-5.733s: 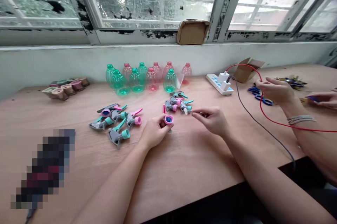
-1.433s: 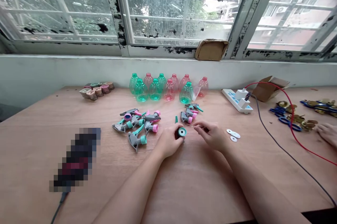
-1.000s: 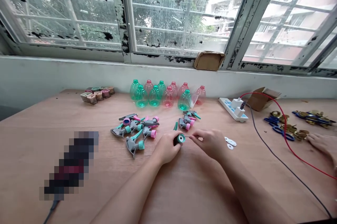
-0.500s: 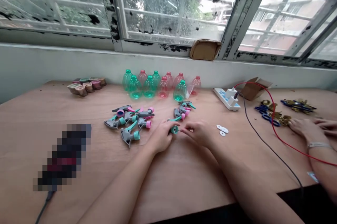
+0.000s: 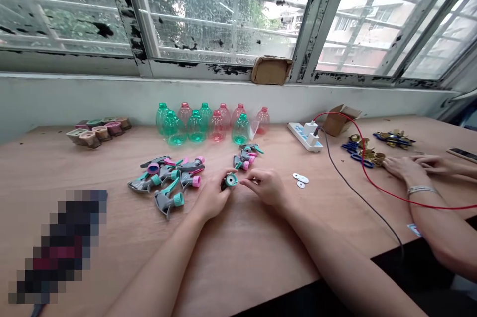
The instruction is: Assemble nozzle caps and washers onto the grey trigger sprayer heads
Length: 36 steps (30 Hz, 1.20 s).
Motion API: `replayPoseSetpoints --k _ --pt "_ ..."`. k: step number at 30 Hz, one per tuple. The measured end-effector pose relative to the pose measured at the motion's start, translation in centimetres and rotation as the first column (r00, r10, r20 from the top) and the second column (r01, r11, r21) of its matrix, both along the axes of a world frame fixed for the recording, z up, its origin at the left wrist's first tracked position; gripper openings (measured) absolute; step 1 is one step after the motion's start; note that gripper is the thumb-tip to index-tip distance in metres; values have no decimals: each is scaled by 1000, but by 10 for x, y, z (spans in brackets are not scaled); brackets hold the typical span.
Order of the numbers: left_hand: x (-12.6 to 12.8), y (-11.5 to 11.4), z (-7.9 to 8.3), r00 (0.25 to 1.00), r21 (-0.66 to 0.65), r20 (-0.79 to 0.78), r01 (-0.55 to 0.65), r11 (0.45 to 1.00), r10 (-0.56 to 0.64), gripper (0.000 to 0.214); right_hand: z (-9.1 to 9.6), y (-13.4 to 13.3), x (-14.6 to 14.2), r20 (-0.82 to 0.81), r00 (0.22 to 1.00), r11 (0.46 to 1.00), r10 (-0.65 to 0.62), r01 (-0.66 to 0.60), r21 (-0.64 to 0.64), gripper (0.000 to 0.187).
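- Head view looks forward and down over a desk (image 5: 238, 267), with a paint-flecked steel window (image 5: 219, 14) behind it.
- Left hand (image 5: 211, 199): the fingers are closed around a spray nozzle (image 5: 230, 180), gripping it just above the desk. Its teal cap end faces up and toward the right hand, and its dark body sits against the fingers.
- Right hand (image 5: 266, 188): the thumb and fingers are pinched on a thin sliver (image 5: 238, 182), too small to identify. Its far end reaches the teal face of the spray nozzle.
- Near the left hand: a loose cluster of grey trigger sprayer heads (image 5: 166, 178) with teal and pink parts lies on the desk. One more lies apart (image 5: 168, 200).
- Beyond the hands: a smaller group of sprayer heads (image 5: 244, 157) lies just in front of a row of teal and pink plastic bottles (image 5: 201, 124).
- Right of the hands: three white washers (image 5: 300, 181) lie flat, well apart from a white power strip (image 5: 304, 135), which has red and black wires (image 5: 363, 168) running from it.
- Far right: a co-worker's hands (image 5: 404, 168) rest beside blue and brass parts (image 5: 367, 154), and a bracelet (image 5: 417, 190) shows on one wrist.
- Far left: small pots (image 5: 99, 129) stand by the wall, and a pixelated object (image 5: 59, 242) lies on the desk.
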State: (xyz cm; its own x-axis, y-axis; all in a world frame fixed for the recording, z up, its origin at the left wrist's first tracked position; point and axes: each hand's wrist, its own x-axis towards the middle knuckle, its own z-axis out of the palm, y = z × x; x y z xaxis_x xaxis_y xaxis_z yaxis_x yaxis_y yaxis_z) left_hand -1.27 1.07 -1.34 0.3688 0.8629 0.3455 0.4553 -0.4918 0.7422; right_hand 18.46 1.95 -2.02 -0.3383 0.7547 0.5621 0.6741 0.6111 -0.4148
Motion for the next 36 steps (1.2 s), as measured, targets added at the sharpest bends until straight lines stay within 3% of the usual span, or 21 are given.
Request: replayPoseSetpoints --k 5,10,17,23,27,36 --pt "2 -1 1 1000 -3 11 -29 1000 29 42 -1 1 1 20 1000 1000 -20 20 23 31" --pt "1 0 -1 994 24 -82 -64 998 66 34 -2 0 -1 57 996 996 -62 59 64 27" --pt "-1 1 -8 983 72 -126 -126 989 135 35 0 -5 -7 218 971 985 -96 61 160 32" --pt "0 2 -8 968 126 -185 -147 981 169 39 3 -8 -8 284 947 988 -149 129 86 33" --pt "0 1 -7 969 122 -223 -84 989 110 42 5 -5 -4 284 952 994 -109 100 45 33" --pt "-1 1 -5 976 100 -215 46 994 -24 44 5 -2 6 227 969 994 103 -90 -67 24"
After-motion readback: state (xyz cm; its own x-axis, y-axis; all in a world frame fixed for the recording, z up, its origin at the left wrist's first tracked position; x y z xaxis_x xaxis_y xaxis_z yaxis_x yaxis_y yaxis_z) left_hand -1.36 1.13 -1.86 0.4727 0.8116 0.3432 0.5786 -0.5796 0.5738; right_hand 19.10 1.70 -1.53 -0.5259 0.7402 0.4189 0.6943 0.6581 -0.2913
